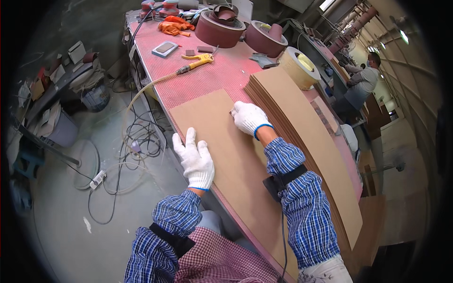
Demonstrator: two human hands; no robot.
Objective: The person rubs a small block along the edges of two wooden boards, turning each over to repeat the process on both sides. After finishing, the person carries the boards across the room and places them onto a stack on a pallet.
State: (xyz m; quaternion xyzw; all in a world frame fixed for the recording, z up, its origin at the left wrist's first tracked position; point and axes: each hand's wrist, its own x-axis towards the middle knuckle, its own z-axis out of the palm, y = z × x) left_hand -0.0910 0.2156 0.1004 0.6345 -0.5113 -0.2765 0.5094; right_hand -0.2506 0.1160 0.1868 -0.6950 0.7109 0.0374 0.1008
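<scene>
A long tan board [222, 137] lies flat on the pink-covered workbench, directly before me. My left hand [196, 162], in a white knit glove, rests at the board's left edge with its fingers spread. Over the board's right edge is my right hand [250, 117], also gloved, its fingers closed. A small dark bit shows at those fingertips, but the glove hides most of it. Close beside the right hand rises a stack of similar boards [292, 113], its layered edges facing me.
Farther up the pink bench [170, 92] lie a yellow air blow gun [200, 60] with hose, sanding-belt rolls [219, 30], orange gloves [175, 26] and a pale roll [298, 68]. Cables [146, 134] tangle on the left floor. Another person [361, 85] works at the far right.
</scene>
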